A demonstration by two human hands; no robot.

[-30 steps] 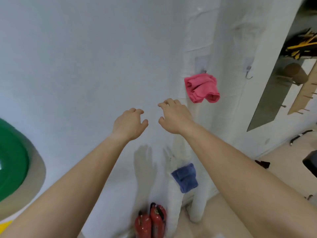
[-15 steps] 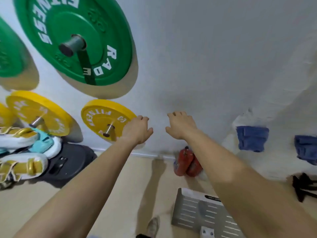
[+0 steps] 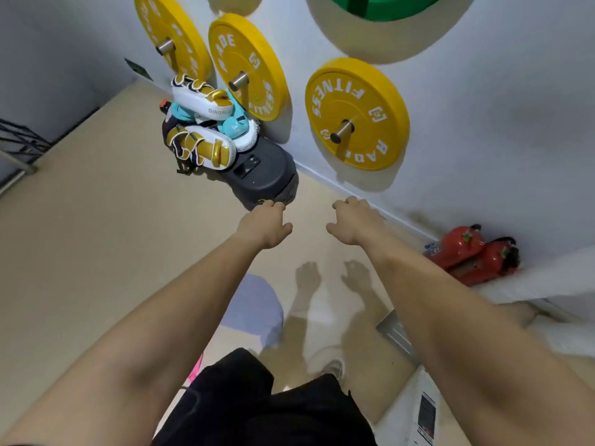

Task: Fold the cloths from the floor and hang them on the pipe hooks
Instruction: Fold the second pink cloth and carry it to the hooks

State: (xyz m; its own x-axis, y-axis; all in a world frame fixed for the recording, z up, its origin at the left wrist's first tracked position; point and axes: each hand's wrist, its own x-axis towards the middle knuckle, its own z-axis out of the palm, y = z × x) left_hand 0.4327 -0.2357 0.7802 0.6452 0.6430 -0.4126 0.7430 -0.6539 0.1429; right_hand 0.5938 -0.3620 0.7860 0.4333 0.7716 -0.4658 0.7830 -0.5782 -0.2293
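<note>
1. A pale lavender-blue cloth [image 3: 256,304] lies on the beige floor [image 3: 96,236], just left of the person's feet and partly hidden behind the left forearm. A thin strip of bright pink cloth [image 3: 195,370] shows at the edge of the person's black shorts [image 3: 257,403], also low on the floor.
2. The left hand [image 3: 263,225] is stretched out in front, palm down, fingers loosely curled and holding nothing.
3. The right hand [image 3: 354,222] reaches forward beside it, near but not touching, fingers spread a little and empty. Shadows of both hands fall on the floor below them.
4. The floor is smooth, beige and meets a white wall [image 3: 483,107] along a pale baseboard.
5. Three yellow weight plates [image 3: 357,114] hang on metal pegs on the wall, printed "RADE FITNESS"; the edge of a green plate [image 3: 386,8] shows at the top.
6. Below the plates, white-and-gold boxing pads [image 3: 201,146] and teal gear are piled on a black base [image 3: 264,175] set against the wall.
7. Two red fire extinguishers [image 3: 473,252] lie on the floor against the wall to the right.
8. A grey slotted metal plate [image 3: 397,336] lies on the floor by the right forearm.
9. A black wire rack [image 3: 19,143] stands at the far left.
</note>
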